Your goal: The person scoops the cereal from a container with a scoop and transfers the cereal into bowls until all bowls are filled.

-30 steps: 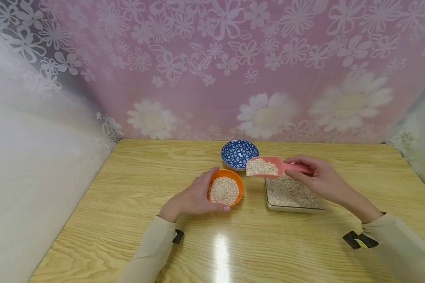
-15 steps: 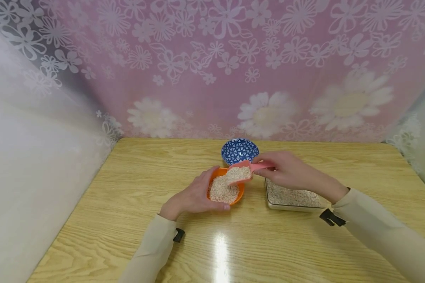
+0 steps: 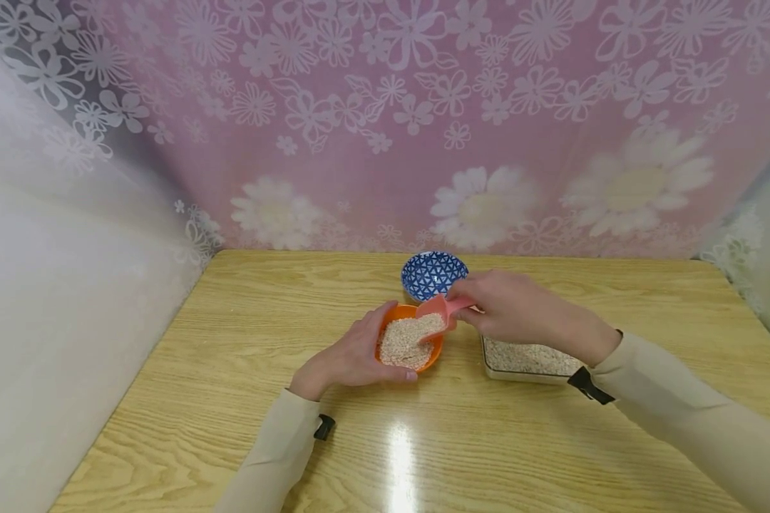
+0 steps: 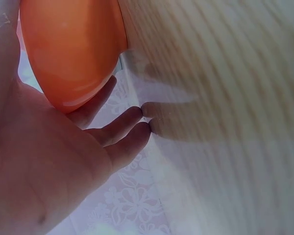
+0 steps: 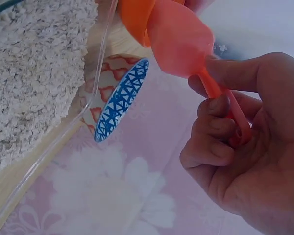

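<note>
My left hand [image 3: 359, 356] holds an orange bowl [image 3: 434, 354] on the table, thumb along the near side and fingers around the far side. Pale flakes like rolled oats [image 3: 401, 345] fill much of the bowl. In the left wrist view the fingertips meet the tabletop beside the orange bowl [image 4: 73, 49]. My right hand [image 3: 513, 306] grips a pink scoop [image 3: 431, 306] by its handle. The scoop tilts over the bowl's right side, its lip at the oats and some oats still in it. The right wrist view shows the scoop's underside [image 5: 181, 39] and fingers curled round the handle.
Behind the orange bowl stands a blue-and-white patterned bowl [image 3: 431, 276]. A clear rectangular container [image 3: 526, 377] of oats sits to the right, partly under my right forearm. A flowered pink curtain [image 3: 359, 142] hangs along the table's back edge.
My right hand has brought the loaded scoop left from above the container to the orange bowl and tipped it, and oats have slid out. The left hand stays around the bowl.
</note>
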Motion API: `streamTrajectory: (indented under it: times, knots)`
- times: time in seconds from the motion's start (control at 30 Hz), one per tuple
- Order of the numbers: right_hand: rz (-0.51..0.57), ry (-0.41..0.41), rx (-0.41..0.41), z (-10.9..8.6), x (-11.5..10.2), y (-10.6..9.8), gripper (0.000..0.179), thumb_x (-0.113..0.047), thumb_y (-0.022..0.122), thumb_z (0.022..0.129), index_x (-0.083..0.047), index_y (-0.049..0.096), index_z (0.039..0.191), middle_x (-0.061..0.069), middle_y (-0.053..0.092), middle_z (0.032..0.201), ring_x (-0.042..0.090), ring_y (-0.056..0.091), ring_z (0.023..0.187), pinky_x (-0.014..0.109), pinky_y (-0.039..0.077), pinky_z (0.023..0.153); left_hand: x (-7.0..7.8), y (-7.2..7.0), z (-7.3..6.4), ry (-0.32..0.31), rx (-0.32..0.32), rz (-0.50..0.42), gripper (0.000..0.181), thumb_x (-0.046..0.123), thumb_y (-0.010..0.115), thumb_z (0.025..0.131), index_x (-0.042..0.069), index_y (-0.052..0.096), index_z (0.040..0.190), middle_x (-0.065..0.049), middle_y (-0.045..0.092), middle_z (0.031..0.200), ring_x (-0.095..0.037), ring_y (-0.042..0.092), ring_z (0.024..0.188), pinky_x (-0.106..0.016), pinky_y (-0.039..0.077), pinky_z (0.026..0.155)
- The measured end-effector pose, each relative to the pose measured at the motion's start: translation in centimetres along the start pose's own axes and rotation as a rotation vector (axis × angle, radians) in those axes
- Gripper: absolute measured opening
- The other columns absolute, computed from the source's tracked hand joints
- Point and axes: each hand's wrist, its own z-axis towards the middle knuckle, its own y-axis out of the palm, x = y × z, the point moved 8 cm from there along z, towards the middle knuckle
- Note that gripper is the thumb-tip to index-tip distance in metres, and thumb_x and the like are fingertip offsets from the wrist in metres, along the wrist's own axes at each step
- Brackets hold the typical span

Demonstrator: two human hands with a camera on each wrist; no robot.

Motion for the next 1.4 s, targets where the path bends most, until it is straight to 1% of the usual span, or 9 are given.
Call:
streamTrajectory:
  times: [0.2,0.33,0.5,0.67,0.83,0.97,1.1,1.27,1.4]
  knots:
    - [-0.006,-0.055,0.009,0.5,-1.4,0.9,0.012,-0.013,0.068,0.097,-0.012,0.076,0.105,-0.002,0.071,0.090,0.007,0.054,0.071,0.025,0.047,0.064,-0.1,0.1,0.0,-0.002,0.002,-0.002,0.121,0.060,0.082,0.077,0.021,0.010,0.166,-0.006,0.023,0.170,-0.034,0.027,0.154,-0.059,0.030,0.122]
    - [-0.010,-0.050,-0.005,0.5,-1.8,1.0,0.016,-0.012,0.068,0.096,-0.010,0.075,0.111,0.000,0.071,0.092,0.008,0.055,0.073,0.025,0.048,0.065,0.0,0.2,0.1,-0.001,-0.002,-0.005,0.121,0.061,0.082,0.077,0.022,0.009,0.166,-0.006,0.025,0.169,-0.034,0.030,0.152,-0.059,0.033,0.121]
    - [-0.075,-0.028,0.010,-0.2,-1.8,-0.3,0.015,-0.008,0.072,0.092,-0.010,0.074,0.107,0.000,0.067,0.087,0.009,0.052,0.069,0.025,0.046,0.060,0.0,0.1,0.1,-0.009,-0.002,0.003,0.121,0.060,0.082,0.076,0.022,0.010,0.166,-0.005,0.026,0.168,-0.034,0.031,0.151,-0.059,0.033,0.121]
    - [-0.141,-0.030,0.075,-1.1,-1.8,-1.9,0.015,-0.008,0.073,0.091,-0.015,0.073,0.104,-0.003,0.062,0.081,0.008,0.046,0.063,0.024,0.039,0.054,0.1,0.0,0.0,-0.005,0.000,0.007,0.121,0.059,0.082,0.077,0.021,0.010,0.166,-0.005,0.025,0.169,-0.033,0.029,0.153,-0.059,0.031,0.122]
    - [-0.136,-0.039,0.134,-2.2,-1.3,-2.4,0.014,-0.011,0.072,0.093,-0.016,0.074,0.106,-0.005,0.058,0.079,0.006,0.041,0.062,0.023,0.035,0.054,0.0,0.0,0.0,-0.009,0.002,0.007,0.122,0.060,0.082,0.076,0.022,0.009,0.166,-0.007,0.029,0.165,-0.034,0.033,0.149,-0.059,0.035,0.119]
    - [-0.024,-0.011,0.176,-3.5,0.7,-1.8,0.018,-0.014,0.074,0.094,-0.013,0.074,0.112,-0.004,0.066,0.089,0.005,0.046,0.068,0.023,0.041,0.060,0.0,-0.1,-0.1,0.002,0.025,0.026,0.121,0.063,0.081,0.076,0.024,0.010,0.166,-0.010,0.028,0.163,-0.033,0.034,0.146,-0.059,0.041,0.115]
    - [0.141,0.021,0.254,-5.5,3.2,-1.3,0.022,-0.009,0.075,0.093,-0.012,0.072,0.115,-0.002,0.073,0.099,0.003,0.051,0.073,0.023,0.045,0.061,0.7,-1.0,-0.1,0.044,0.130,0.039,0.116,0.063,0.080,0.077,0.028,0.012,0.165,-0.008,0.024,0.165,-0.031,0.031,0.148,-0.060,0.042,0.114]
    - [0.279,0.121,0.335,-8.5,6.1,-1.2,0.029,-0.006,0.076,0.090,-0.018,0.072,0.116,-0.004,0.072,0.095,0.002,0.051,0.065,0.023,0.043,0.056,2.8,-2.1,-0.4,0.107,0.273,-0.005,0.107,0.059,0.079,0.082,0.035,0.015,0.163,-0.004,0.024,0.166,-0.029,0.031,0.150,-0.062,0.041,0.114]
    - [0.363,0.216,0.346,-10.8,8.2,-1.0,0.030,-0.007,0.074,0.093,-0.019,0.072,0.120,-0.008,0.069,0.087,0.006,0.053,0.062,0.024,0.042,0.054,4.7,-1.9,-0.3,0.163,0.298,-0.066,0.102,0.053,0.081,0.084,0.036,0.018,0.162,-0.004,0.025,0.165,-0.029,0.032,0.150,-0.062,0.041,0.114]
